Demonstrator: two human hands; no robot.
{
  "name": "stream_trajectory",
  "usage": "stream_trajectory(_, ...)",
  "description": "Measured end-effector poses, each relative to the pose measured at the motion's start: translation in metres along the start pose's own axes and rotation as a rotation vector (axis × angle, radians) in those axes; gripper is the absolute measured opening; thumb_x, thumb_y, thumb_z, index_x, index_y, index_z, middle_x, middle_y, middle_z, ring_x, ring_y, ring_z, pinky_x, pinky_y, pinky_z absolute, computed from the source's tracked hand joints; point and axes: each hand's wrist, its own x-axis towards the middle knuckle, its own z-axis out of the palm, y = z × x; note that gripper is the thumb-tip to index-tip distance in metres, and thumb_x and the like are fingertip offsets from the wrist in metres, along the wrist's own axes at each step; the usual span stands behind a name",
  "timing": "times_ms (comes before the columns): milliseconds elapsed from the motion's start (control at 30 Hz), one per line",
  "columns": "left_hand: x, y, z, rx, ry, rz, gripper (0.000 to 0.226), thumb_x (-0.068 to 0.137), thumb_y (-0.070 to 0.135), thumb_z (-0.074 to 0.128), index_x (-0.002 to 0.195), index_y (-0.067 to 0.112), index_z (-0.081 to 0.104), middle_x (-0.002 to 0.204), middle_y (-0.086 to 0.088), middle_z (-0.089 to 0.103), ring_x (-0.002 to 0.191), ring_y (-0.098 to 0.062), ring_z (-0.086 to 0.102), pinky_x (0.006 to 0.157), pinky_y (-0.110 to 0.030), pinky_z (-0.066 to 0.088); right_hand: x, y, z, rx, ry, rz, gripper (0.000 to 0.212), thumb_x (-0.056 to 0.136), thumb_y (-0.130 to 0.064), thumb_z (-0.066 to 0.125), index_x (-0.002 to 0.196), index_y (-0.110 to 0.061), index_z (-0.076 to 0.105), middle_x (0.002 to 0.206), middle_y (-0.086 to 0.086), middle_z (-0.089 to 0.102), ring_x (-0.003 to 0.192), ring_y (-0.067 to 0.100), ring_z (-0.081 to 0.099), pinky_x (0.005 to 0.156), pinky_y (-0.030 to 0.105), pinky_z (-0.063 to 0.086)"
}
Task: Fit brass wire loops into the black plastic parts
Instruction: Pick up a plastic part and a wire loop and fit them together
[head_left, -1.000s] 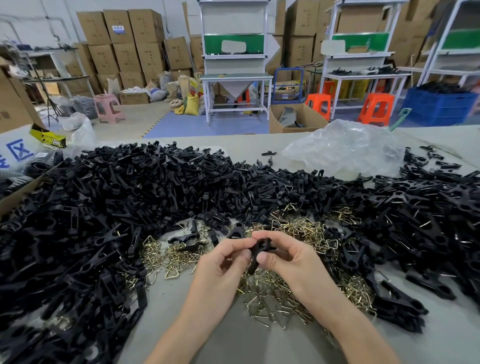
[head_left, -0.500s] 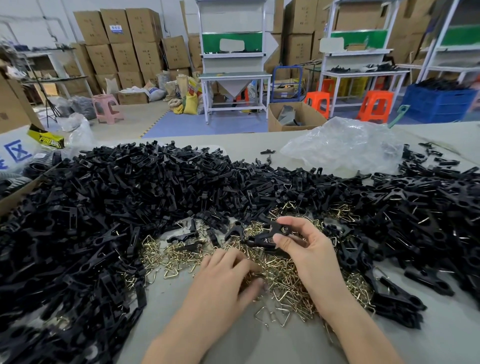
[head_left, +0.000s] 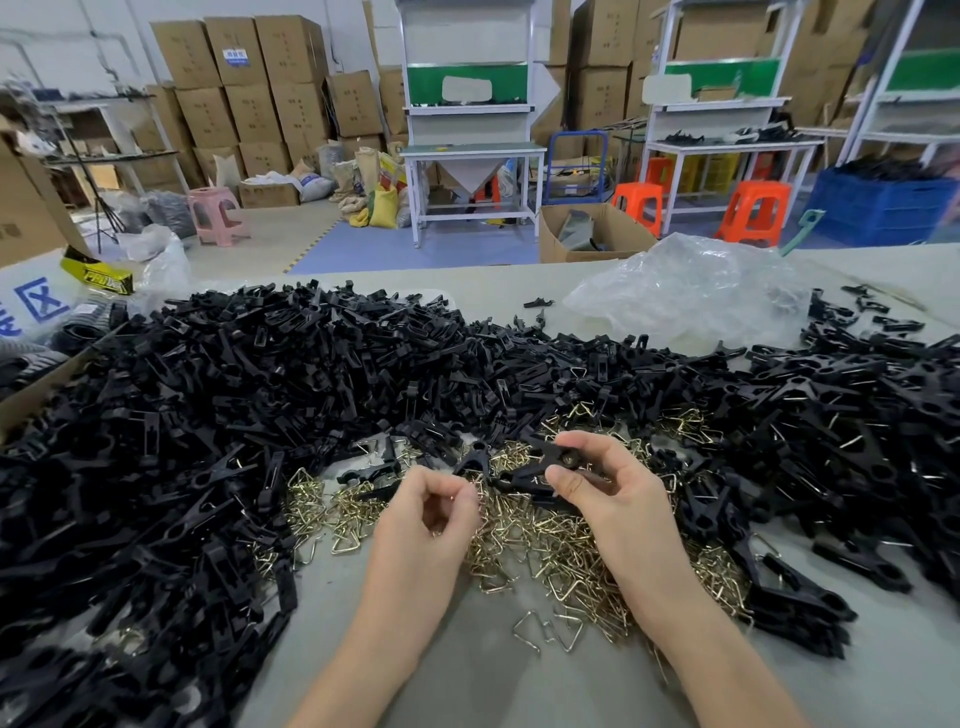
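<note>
A heap of brass wire loops (head_left: 540, 540) lies on the table in front of me, ringed by large piles of black plastic parts (head_left: 218, 415). My right hand (head_left: 608, 493) pinches a black plastic part (head_left: 535, 465) between thumb and fingers, held just above the loops. To its left, my left hand (head_left: 431, 519) is curled with fingertips pinched together; a thin brass wire loop (head_left: 470, 486) seems to be caught at the fingertips, but it is too small to be sure. The two hands are a short gap apart.
Black parts with loops fitted pile up at the right (head_left: 831, 441). A crumpled clear plastic bag (head_left: 691, 291) lies at the back right of the grey table (head_left: 467, 665). A cardboard box edge (head_left: 36, 395) sits at the left. Shelving, stools and cartons stand beyond.
My left hand has lifted off the loop pile and curled its fingertips together. My right hand, with the black part, has risen slightly and stayed over the loops.
</note>
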Motion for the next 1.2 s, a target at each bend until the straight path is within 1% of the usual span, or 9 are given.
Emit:
stream_trajectory(133, 0.006, 0.002, -0.002, -0.269, -0.043, -0.142, 0.024, 0.1, 0.009, 0.057, 0.113, 0.028, 0.062, 0.083, -0.003, 0.067, 0.077, -0.014, 0.073, 0.068, -0.014, 0.052, -0.001, -0.002, 0.001, 0.043, -0.06, 0.015, 0.037, 0.088, -0.006, 0.075, 0.1, -0.041, 0.074, 0.105, -0.01, 0.076, 0.093, 0.006, 0.072, 0.082, 0.013, 0.052)
stream_trajectory(200, 0.007, 0.0, -0.003, -0.269, -0.109, -0.165, 0.031, 0.101, 0.011, 0.054, 0.117, 0.035, 0.065, 0.083, -0.003, 0.071, 0.083, -0.016, 0.074, 0.068, -0.018, 0.053, -0.001, -0.002, 0.002, 0.043, -0.08, 0.015, 0.036, 0.088, -0.006, 0.075, 0.1, -0.04, 0.074, 0.105, -0.009, 0.076, 0.093, 0.007, 0.072, 0.083, 0.014, 0.053)
stream_trajectory(400, 0.006, -0.001, 0.0, -0.171, -0.062, -0.105, 0.015, 0.098, 0.015, 0.06, 0.1, 0.025, 0.071, 0.082, 0.005, 0.074, 0.084, -0.016, 0.07, 0.083, -0.03, 0.056, -0.003, -0.004, 0.001, 0.054, -0.098, 0.012, 0.036, 0.088, -0.006, 0.075, 0.1, -0.04, 0.074, 0.103, -0.011, 0.076, 0.091, 0.005, 0.072, 0.081, 0.012, 0.052)
stream_trajectory(533, 0.006, 0.002, -0.002, -0.024, -0.002, 0.001, 0.019, 0.094, 0.017, 0.066, 0.092, 0.035, 0.074, 0.094, 0.019, 0.071, 0.091, 0.0, 0.064, 0.08, -0.008, 0.045, -0.002, -0.005, 0.001, 0.054, -0.101, 0.014, 0.036, 0.089, -0.005, 0.074, 0.099, -0.039, 0.074, 0.103, -0.011, 0.076, 0.091, 0.005, 0.072, 0.079, 0.011, 0.052)
stream_trajectory(600, 0.007, 0.003, -0.004, -0.026, 0.02, 0.007, 0.022, 0.093, 0.017, 0.067, 0.09, 0.038, 0.075, 0.095, 0.02, 0.07, 0.092, 0.004, 0.063, 0.079, -0.006, 0.044, -0.003, -0.005, 0.002, 0.057, -0.105, 0.015, 0.036, 0.089, -0.005, 0.074, 0.1, -0.039, 0.074, 0.104, -0.011, 0.076, 0.091, 0.005, 0.072, 0.079, 0.011, 0.052)
stream_trajectory(700, 0.009, 0.001, -0.006, -0.141, 0.003, -0.101, 0.025, 0.095, 0.018, 0.065, 0.091, 0.041, 0.076, 0.08, 0.01, 0.072, 0.076, -0.004, 0.065, 0.068, -0.02, 0.051, -0.003, -0.004, 0.001, 0.05, -0.114, 0.012, 0.036, 0.088, -0.005, 0.074, 0.101, -0.038, 0.074, 0.105, -0.01, 0.076, 0.093, 0.007, 0.072, 0.081, 0.013, 0.052)
stream_trajectory(767, 0.01, 0.001, -0.005, -0.288, 0.009, -0.186, 0.023, 0.096, 0.013, 0.064, 0.091, 0.032, 0.077, 0.079, 0.0, 0.074, 0.074, -0.012, 0.067, 0.074, -0.028, 0.056, -0.003, -0.003, 0.001, 0.037, -0.124, 0.004, 0.036, 0.088, -0.006, 0.075, 0.101, -0.039, 0.074, 0.106, -0.01, 0.076, 0.095, 0.007, 0.071, 0.084, 0.014, 0.052)
stream_trajectory(933, 0.008, 0.009, 0.001, -0.58, -0.029, -0.331, 0.01, 0.08, 0.023, 0.073, 0.081, 0.014, 0.078, 0.08, -0.009, 0.073, 0.07, -0.014, 0.067, 0.062, -0.022, 0.056, -0.003, -0.002, 0.003, -0.011, -0.174, -0.01, 0.037, 0.087, -0.009, 0.077, 0.101, -0.043, 0.073, 0.104, -0.011, 0.076, 0.095, 0.006, 0.071, 0.085, 0.016, 0.053)
stream_trajectory(1200, 0.006, 0.019, -0.001, -0.744, -0.162, -0.437, 0.01, 0.072, 0.024, 0.073, 0.074, 0.016, 0.078, 0.081, -0.001, 0.067, 0.07, -0.01, 0.057, 0.064, -0.026, 0.045, -0.004, -0.003, 0.004, 0.007, -0.21, -0.008, 0.037, 0.087, -0.007, 0.076, 0.101, -0.041, 0.073, 0.105, -0.01, 0.076, 0.1, 0.005, 0.07, 0.088, 0.015, 0.051)
